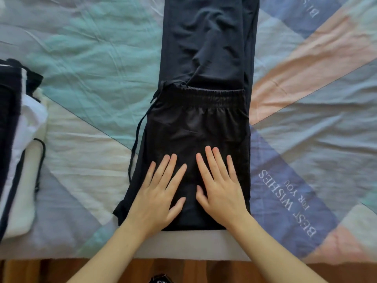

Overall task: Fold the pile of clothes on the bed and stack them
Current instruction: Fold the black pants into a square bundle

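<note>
Your left hand (158,198) and right hand (221,189) lie flat, fingers straight, pressing the folded waistband half of the dark trousers (195,123) at the bed's (85,123) near edge; neither grip clasps fabric.

- A patchwork bedspread (87,64) covers the bed — wrinkled panels of mint, cream, peach and grey-blue.
- Printed text "BEST WISHES FOR YOU" (289,203) sits on a blue panel toward the bed's near right edge.
- A brown wooden floor (204,271) shows below the bed's near edge.
</note>
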